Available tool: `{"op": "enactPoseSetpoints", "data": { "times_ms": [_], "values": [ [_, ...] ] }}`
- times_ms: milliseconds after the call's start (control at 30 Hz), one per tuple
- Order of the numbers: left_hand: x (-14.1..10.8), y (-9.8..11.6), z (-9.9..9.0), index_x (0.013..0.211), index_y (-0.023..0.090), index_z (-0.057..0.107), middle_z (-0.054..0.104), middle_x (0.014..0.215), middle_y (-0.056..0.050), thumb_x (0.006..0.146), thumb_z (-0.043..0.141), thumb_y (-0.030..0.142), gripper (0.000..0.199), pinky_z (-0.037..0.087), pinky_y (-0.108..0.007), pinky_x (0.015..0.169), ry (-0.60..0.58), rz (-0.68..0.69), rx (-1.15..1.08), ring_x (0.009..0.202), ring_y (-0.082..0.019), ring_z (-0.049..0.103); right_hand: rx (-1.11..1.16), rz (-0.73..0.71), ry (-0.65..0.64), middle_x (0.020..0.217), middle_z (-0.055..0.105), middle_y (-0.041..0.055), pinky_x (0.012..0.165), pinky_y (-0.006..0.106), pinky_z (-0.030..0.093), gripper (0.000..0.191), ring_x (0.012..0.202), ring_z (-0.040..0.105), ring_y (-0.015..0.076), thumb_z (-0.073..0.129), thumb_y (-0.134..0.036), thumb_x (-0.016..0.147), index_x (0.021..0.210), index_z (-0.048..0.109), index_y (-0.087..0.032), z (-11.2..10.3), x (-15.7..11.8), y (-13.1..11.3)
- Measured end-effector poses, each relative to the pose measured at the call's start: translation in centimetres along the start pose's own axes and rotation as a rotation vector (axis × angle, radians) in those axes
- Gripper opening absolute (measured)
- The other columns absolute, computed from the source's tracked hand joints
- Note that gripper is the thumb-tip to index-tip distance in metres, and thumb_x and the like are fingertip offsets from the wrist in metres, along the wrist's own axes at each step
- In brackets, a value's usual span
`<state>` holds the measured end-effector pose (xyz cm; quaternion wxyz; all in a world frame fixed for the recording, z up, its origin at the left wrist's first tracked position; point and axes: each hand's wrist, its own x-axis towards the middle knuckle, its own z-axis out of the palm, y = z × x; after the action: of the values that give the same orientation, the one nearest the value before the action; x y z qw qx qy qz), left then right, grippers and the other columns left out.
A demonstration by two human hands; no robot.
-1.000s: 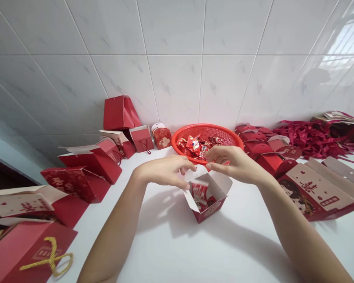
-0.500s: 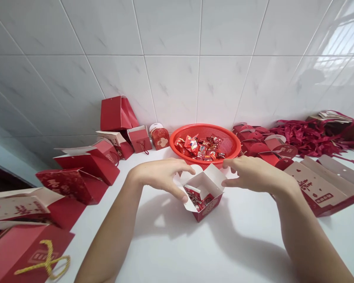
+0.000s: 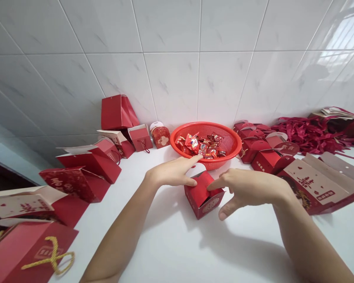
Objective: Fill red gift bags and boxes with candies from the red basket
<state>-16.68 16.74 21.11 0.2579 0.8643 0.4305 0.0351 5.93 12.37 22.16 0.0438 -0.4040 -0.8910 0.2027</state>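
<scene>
A small red gift box [image 3: 203, 196] stands on the white counter [image 3: 171, 251], about midway between its left and right sides and just in front of the red plastic basket [image 3: 205, 162]. Two red flaps are folded inward over its top, while a pale rounded flap stands up at its back. The left hand [image 3: 177, 173] reaches over the box's left side, palm down, its thumb on the red flap there and its fingers stretched toward the back, spread from the thumb. The right hand [image 3: 242, 186] has its index finger pressed on the box's top at the right, with the thumb held wide, apart from the box's right side. Neither hand is closed around anything. The basket, near the counter's back edge by the tiled wall [image 3: 171, 82], holds red-wrapped candies [image 3: 192, 143]. Red gift boxes and bags line the counter's left edge, the nearest bag [image 3: 20, 251] bearing a yellow cord [image 3: 53, 259]. Toward the back right corner are closed red boxes [image 3: 270, 160] and a heap of magenta ribbons [image 3: 306, 135]; in front of the ribbons lies a larger open carton [image 3: 321, 186] with a cream printed panel.
</scene>
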Motion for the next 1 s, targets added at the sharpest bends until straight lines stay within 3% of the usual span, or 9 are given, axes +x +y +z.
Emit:
{"op": "enactPoseSetpoints", "data": {
  "times_ms": [100,200,333,533,633,800,900,1000],
  "values": [
    [0.4,0.1,0.5,0.133,0.02,0.048,0.064,0.116,-0.01,0.074,0.068,0.039,0.065,0.044,-0.028,0.069,-0.021,-0.049,0.048,0.095,-0.026,0.062,-0.008,0.03,-0.179,0.064,0.061,-0.002,0.047,0.024,0.033,0.015,0.056,0.054,0.0145,0.073,-0.038,0.082,0.084,0.07,-0.024,-0.1,0.6,-0.3],
    [0.3,0.6,0.3,0.101,0.019,0.056,0.061,0.087,-0.004,0.074,0.066,0.038,0.034,0.036,-0.027,0.055,-0.047,-0.04,0.105,0.071,-0.02,0.056,-0.094,0.072,-0.136,0.066,0.062,-0.0002,0.048,0.025,0.032,0.009,0.057,0.054,0.015,0.065,-0.03,0.087,0.081,0.067,-0.023,0.0,1.4,-0.4],
    [0.1,0.9,0.1,0.08,0.019,0.055,0.06,0.081,-0.001,0.079,0.06,0.034,0.016,0.034,-0.026,0.054,-0.127,0.079,0.037,0.066,-0.016,0.052,-0.172,0.093,-0.022,0.071,0.063,0.0026,0.047,0.027,0.031,0.011,0.06,0.055,0.0167,0.068,-0.026,0.082,0.075,0.061,-0.021,0.8,2.2,0.0],
    [0.1,1.0,0.4,0.069,0.018,0.056,0.059,0.069,-0.001,0.083,0.053,0.034,0.021,0.031,-0.028,0.051,-0.164,0.026,-0.021,0.057,-0.014,0.049,-0.202,0.212,-0.035,0.074,0.065,0.0064,0.048,0.028,0.031,0.023,0.064,0.06,0.0213,0.073,-0.038,0.08,0.076,0.059,-0.02,1.5,2.6,0.5],
    [0.2,1.4,0.8,0.067,0.019,0.053,0.058,0.066,0.0,0.078,0.059,0.034,0.02,0.029,-0.028,0.049,-0.15,0.03,-0.004,0.054,-0.014,0.047,-0.194,0.232,-0.044,0.082,0.069,0.0077,0.049,0.028,0.033,0.027,0.07,0.065,0.0235,0.072,-0.041,0.081,0.091,0.06,-0.019,1.5,2.3,-0.3],
    [0.3,2.1,1.8,0.062,0.02,0.047,0.056,0.06,0.0,0.073,0.058,0.024,0.016,0.028,-0.029,0.048,-0.158,0.03,0.005,0.051,-0.015,0.047,-0.197,0.232,-0.058,0.1,0.072,0.0136,0.056,0.029,0.041,0.057,0.081,0.07,0.0288,0.073,-0.058,0.078,0.112,0.057,-0.015,2.6,1.9,-2.8],
    [0.2,2.1,1.9,0.061,0.02,0.046,0.055,0.057,0.0,0.076,0.056,0.024,0.018,0.027,-0.029,0.046,-0.168,0.055,0.015,0.048,-0.014,0.044,-0.258,0.251,-0.049,0.106,0.071,0.0184,0.063,0.032,0.045,0.063,0.092,0.07,0.0333,0.074,-0.054,0.079,0.119,0.056,-0.009,3.5,2.1,-3.8],
    [-0.1,1.8,1.6,0.06,0.02,0.049,0.05,0.052,0.001,0.079,0.055,0.027,0.021,0.026,-0.029,0.045,-0.174,0.095,0.012,0.045,-0.013,0.039,-0.282,0.214,-0.026,0.107,0.07,0.0177,0.065,0.034,0.047,0.058,0.093,0.07,0.0331,0.074,-0.049,0.08,0.118,0.057,-0.009,3.9,2.3,-3.9]
  ]
}}
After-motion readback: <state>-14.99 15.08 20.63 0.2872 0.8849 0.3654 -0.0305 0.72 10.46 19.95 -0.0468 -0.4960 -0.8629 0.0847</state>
